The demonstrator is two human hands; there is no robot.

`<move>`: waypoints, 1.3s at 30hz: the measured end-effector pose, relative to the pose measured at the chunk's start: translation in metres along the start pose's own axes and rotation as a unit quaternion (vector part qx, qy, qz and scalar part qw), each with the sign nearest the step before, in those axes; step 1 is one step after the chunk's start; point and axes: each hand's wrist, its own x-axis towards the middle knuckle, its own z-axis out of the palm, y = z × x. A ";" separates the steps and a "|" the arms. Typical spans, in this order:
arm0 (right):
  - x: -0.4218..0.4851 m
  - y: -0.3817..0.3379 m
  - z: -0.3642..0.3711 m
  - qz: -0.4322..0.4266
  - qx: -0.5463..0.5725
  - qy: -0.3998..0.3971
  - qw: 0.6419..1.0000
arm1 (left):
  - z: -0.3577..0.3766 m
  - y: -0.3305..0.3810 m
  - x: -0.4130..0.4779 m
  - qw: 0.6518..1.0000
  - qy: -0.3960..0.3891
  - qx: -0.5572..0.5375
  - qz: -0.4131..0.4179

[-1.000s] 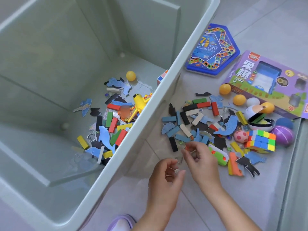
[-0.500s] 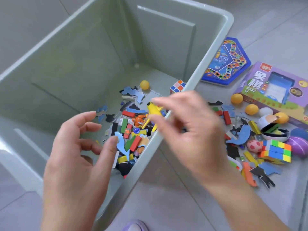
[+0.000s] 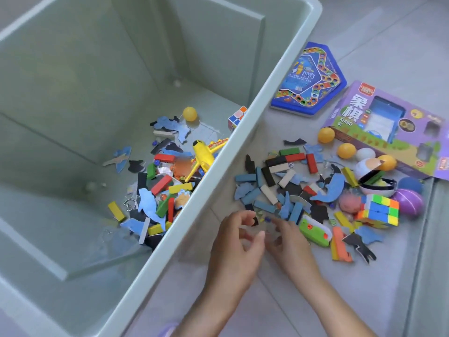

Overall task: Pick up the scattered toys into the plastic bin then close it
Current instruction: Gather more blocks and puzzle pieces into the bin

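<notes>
Nearest the camera, the left hand and the right hand meet low over the floor at the near edge of the toy pile, probably because the smallest bits lie there and need fingertip work. Both hands have their fingers curled inward. Whether either has pinched a bead or other small piece cannot be told, as that spot is blurred. Just beside the right hand lies a green and white toy. Beyond it the pile spreads out in loose wooden blocks and flat foam animal shapes, among them a blue whale shape, with a colour cube, a purple ball and several orange balls towards the far right. Farther still, a purple game box and a blue star-shaped board lie flat on the tiles. The plastic bin stands open right against the pile on the left, likely set close so each handful travels only a short way. It already holds a yellow plane, a small cube against the wall, a yellow ball and many blocks and foam pieces. No lid is in view, and judging by what is left on the floor, much remains to be picked up.
</notes>
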 end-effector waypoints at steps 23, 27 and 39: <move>0.035 -0.015 0.019 -0.127 -0.096 -0.029 0.987 | 0.023 -0.082 0.069 0.914 -0.069 0.385 0.111; 0.034 -0.016 0.021 -0.114 -0.083 -0.059 0.988 | 0.019 -0.091 0.068 0.900 -0.077 0.411 0.119; 0.032 -0.013 0.022 -0.049 0.024 -0.029 0.998 | 0.012 -0.106 0.060 0.961 -0.039 0.273 0.030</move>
